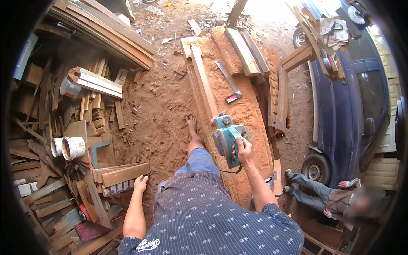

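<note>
While the right hand (243,151) grips one teal power planer (226,138) at the near end of one long wood strip (203,80), the left hand (140,184) is loosely curled by some boards (125,174), can't tell if it's holding anything. One metal square (230,81) on the sawdusty tabletop (256,140). Dirt floor (148,104), two paired white buckets (74,148) left, one blue vehicle (346,102) right.

The person is slanting the right forearm (260,182) in over the near end of the worktop (253,123), and the right hand (243,151) is curling into a firm grip between the left and right edges. The left forearm (135,212) is hanging out to the side, the left hand (140,183) bending inward loosely, well apart from the left edge. The bare left foot (191,123) is resting just beside that edge.
</note>
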`<state>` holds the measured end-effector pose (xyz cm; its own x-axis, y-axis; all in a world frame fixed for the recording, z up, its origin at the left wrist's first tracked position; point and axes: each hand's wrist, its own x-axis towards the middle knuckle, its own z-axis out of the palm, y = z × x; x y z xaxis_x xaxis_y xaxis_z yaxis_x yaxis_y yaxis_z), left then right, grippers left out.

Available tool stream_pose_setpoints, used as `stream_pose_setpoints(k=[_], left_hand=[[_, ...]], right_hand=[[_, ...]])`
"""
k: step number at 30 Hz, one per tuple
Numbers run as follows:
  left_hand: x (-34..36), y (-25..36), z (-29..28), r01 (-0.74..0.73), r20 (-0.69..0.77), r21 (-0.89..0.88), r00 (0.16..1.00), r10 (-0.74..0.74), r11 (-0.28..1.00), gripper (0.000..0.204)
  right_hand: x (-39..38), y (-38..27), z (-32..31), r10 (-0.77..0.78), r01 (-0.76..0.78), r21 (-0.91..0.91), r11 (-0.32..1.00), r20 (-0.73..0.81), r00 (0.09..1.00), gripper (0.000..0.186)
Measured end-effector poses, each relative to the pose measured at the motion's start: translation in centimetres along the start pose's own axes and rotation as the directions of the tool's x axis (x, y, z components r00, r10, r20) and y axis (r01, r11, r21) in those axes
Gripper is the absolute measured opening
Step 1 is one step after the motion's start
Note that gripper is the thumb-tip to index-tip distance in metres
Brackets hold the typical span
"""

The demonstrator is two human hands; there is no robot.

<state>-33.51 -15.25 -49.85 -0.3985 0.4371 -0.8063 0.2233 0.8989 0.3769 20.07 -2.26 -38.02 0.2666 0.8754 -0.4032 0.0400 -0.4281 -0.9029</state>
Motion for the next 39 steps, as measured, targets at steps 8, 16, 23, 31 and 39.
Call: stream_pose_setpoints(k=[8, 16, 23, 31, 39], left_hand=[[2.0, 1.6, 1.4, -0.111, -0.03, -0.081, 0.994, 0.109, 0.99, 0.063], [1.7, 1.0, 2.2, -0.033, -0.02, -0.08, 0.999, 0.032, 0.996, 0.061], [1.5, -1.1, 2.0, 0.032, -0.015, -0.097, 0.999, -0.033, 0.995, 0.063], [1.4, -0.2, 2.5, 0.001, -0.013, -0.129, 1.0, -0.003, 0.992, 0.062], [1.4, -0.8, 2.2, 0.022, -0.008, -0.103, 1.0, -0.023, 0.994, 0.063]], right_hand=[[1.9, 0.1, 2.2, -0.029, 0.029, 0.007, 1.0, 0.03, 0.999, 0.043], [2.5, -0.3, 2.6, -0.057, 0.057, 0.0, 0.998, 0.036, 0.998, 0.041], [2.7, -0.3, 2.8, -0.046, 0.046, -0.01, 0.999, 0.034, 0.998, 0.041], [2.1, -1.0, 2.7, -0.027, 0.026, 0.018, 0.999, 0.011, 1.0, 0.042], [-0.1, -0.7, 1.9, 0.009, -0.009, 0.048, 0.999, -0.001, 1.0, 0.037]])
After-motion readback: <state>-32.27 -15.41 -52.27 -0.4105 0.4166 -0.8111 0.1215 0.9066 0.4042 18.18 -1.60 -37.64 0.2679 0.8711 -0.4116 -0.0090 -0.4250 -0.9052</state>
